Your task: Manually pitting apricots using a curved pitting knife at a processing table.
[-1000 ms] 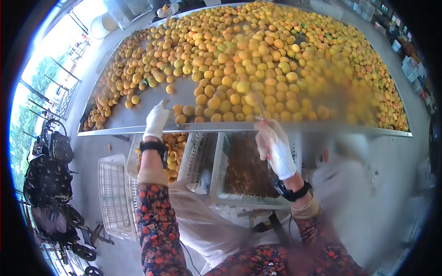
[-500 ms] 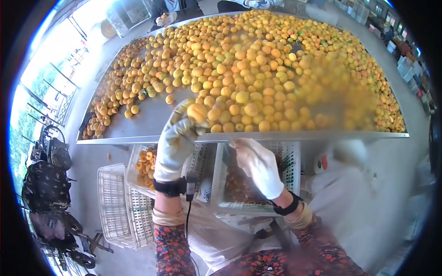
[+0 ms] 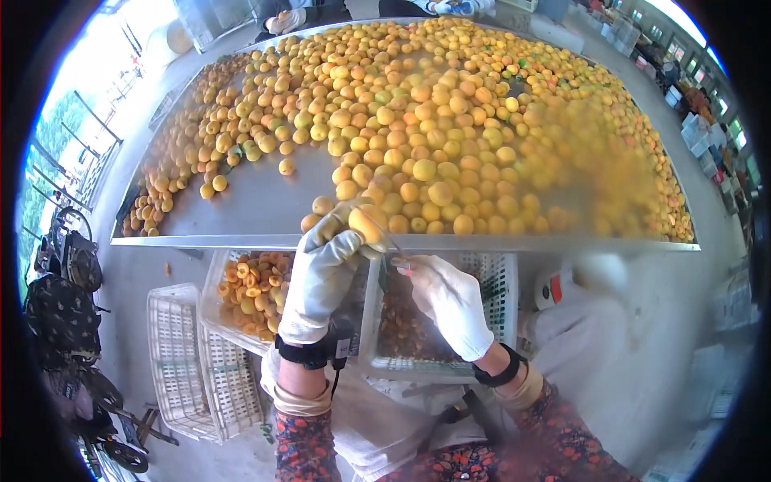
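My left hand (image 3: 325,269), in a whitish work glove, holds a yellow-orange apricot (image 3: 366,226) by the table's near edge. A pinch of my gloved right hand (image 3: 450,301) grips a thin, slender tool (image 3: 393,243); its exact kind is too fine to make out. The tool points up toward the apricot, and I cannot tell whether it touches the fruit. Beyond both hands, a heap of whole apricots (image 3: 434,153) covers much of the metal-topped table (image 3: 265,189).
Below the table edge, a white crate (image 3: 210,309) holds halved apricots (image 3: 255,289). Under my right hand another crate (image 3: 507,297) contains small brown pieces (image 3: 401,321). White slatted crates (image 3: 181,361) stand at left. Across the table is another person's gloved hand (image 3: 285,20).
My left hand has lowered and shifted right with the apricot, closer to my right hand. The thin tool now shows between them. The whole view has shifted slightly.
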### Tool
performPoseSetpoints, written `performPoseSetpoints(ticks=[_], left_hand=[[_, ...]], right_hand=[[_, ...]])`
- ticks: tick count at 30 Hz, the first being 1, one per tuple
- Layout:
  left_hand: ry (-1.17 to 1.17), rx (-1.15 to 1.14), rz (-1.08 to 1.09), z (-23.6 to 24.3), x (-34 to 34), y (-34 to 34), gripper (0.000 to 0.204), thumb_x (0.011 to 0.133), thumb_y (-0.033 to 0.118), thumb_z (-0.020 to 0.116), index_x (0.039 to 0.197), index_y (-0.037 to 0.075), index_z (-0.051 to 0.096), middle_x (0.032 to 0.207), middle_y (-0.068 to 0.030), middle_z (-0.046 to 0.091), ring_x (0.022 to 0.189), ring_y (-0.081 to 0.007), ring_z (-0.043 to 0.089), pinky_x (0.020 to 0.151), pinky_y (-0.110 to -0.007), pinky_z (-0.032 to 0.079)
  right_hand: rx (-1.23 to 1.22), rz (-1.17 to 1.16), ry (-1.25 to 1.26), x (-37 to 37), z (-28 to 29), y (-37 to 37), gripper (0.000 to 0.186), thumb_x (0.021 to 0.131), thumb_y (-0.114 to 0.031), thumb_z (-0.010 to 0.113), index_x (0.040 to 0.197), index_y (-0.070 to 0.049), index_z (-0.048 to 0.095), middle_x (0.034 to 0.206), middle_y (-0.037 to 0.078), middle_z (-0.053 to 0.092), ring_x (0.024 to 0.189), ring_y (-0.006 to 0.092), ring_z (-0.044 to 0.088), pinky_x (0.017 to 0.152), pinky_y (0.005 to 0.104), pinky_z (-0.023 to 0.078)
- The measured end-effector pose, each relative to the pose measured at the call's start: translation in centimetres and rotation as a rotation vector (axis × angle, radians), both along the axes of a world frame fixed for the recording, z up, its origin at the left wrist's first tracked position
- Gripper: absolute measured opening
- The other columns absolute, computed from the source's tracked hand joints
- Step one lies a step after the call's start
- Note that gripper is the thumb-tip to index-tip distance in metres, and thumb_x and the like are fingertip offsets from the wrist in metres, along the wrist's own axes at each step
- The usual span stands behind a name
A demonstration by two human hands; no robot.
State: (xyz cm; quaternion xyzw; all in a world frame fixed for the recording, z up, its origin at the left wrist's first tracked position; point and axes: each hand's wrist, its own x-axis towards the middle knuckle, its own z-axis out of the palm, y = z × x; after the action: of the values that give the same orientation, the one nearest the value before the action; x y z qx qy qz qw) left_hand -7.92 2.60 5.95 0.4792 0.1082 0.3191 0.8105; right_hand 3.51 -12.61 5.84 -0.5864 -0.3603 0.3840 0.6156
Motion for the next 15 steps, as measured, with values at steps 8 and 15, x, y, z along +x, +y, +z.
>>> performPoseSetpoints(ticks=[8, 15], left_hand=[[0.155, -0.014, 0.144, 1.0, 1.1, -1.4, 0.042, 0.091, 0.014, 0.058, 0.128, -0.003, 0.048, 0.106, -0.0084, 0.061, 0.090, -0.0156, 0.059, 0.081, -0.029, 0.048], [-0.259, -0.547, 0.043, -2.5, 3.6, -1.4, 0.038, 0.095, 0.018, 0.052, 0.130, 0.002, 0.047, 0.123, -0.0058, 0.052, 0.109, -0.0154, 0.052, 0.094, -0.032, 0.041]], right_hand=[[0.029, 0.008, 0.251, -0.3, 0.4, 1.7, 0.026, 0.095, -0.018, 0.057, 0.110, 0.004, 0.059, 0.076, -0.004, 0.050, 0.057, 0.0020, 0.039, 0.050, 0.0188, 0.031], [0.026, -0.113, -0.024, -0.3, -2.4, 4.2, 0.025, 0.096, -0.021, 0.055, 0.104, 0.002, 0.061, 0.072, -0.001, 0.052, 0.059, 0.0055, 0.043, 0.053, 0.0215, 0.036]])
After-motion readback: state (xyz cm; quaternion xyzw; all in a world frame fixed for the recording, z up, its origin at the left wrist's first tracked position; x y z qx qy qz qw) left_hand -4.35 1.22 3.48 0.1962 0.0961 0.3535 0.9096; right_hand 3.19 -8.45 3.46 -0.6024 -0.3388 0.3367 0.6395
